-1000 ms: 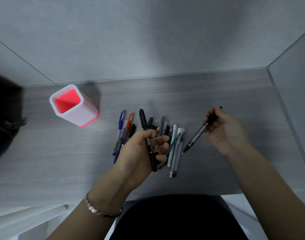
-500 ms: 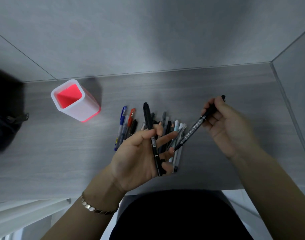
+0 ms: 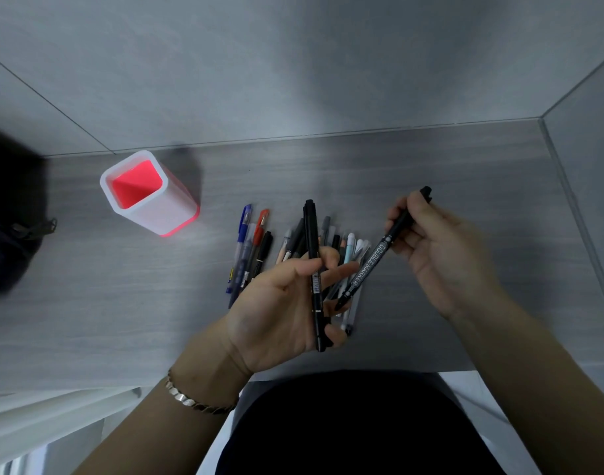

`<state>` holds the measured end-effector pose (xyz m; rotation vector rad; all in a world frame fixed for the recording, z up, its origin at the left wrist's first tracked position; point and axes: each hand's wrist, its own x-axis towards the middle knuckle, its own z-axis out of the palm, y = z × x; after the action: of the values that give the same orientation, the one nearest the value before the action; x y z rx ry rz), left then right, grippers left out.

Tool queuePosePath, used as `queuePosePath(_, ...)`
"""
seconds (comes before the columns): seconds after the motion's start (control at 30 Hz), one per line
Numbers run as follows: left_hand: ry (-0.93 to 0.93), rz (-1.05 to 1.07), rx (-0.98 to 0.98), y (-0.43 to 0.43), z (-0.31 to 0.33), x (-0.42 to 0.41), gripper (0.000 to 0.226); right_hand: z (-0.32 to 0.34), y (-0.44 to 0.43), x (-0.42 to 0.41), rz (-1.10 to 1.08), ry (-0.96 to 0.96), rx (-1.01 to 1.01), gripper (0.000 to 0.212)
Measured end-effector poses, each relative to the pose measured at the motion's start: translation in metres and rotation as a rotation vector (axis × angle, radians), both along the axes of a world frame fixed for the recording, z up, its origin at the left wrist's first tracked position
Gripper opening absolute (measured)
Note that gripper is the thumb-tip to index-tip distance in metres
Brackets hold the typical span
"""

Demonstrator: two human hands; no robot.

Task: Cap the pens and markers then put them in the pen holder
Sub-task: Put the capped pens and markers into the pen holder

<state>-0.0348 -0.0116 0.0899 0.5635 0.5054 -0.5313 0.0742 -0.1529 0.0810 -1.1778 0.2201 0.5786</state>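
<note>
My left hand is palm up, thumb and fingertips pinching a long black marker near its middle; it stands nearly straight away from me, one end past my fingers, the other down across the heel of my palm. My right hand curls its fingers round the upper part of a second black marker printed DOUBLE-MARKER; its far end pokes out beyond my fingertips, and its lower end slants down toward my left fingers; whether it touches them I cannot tell. Under and just beyond my left fingers lies the loose heap of pens on the grey table, partly hidden by that hand; a blue pen and a red pen lie side by side just left of my left thumb. The pen holder, white outside and red inside, stands upright well off to the left of my left hand and farther from me; I see nothing in it. A metal bracelet sits on my left wrist; a dark bag lies at the table's left edge, beyond the holder.
</note>
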Motion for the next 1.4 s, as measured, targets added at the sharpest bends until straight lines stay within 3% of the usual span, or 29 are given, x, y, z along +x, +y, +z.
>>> queuePosePath(0.57, -0.017, -0.052, -0.06, 0.0, -0.006, 0.002, 0.006, 0.004, 0.002, -0.004, 0.136, 0.07, -0.008, 0.023)
queuePosePath(0.77, 0.06, -0.087, 0.189, -0.007, -0.004, 0.006, 0.007, 0.001, -0.002, -0.008, 0.195, 0.068, -0.092, 0.022)
queuePosePath(1.0, 0.106, -0.148, 0.318, -0.018, -0.005, 0.009, 0.019, 0.001, -0.015, -0.023, 0.388, 0.043, -0.183, 0.022)
queuePosePath(1.17, 0.191, -0.108, 0.347, -0.016, -0.009, 0.011, 0.022, -0.004, -0.021, -0.033, 0.567, 0.166, -0.155, 0.014)
queuePosePath(1.4, 0.317, 0.146, 0.254, -0.003, -0.009, 0.018, 0.013, -0.013, -0.019, -0.032, 0.38, 0.337, 0.039, 0.017)
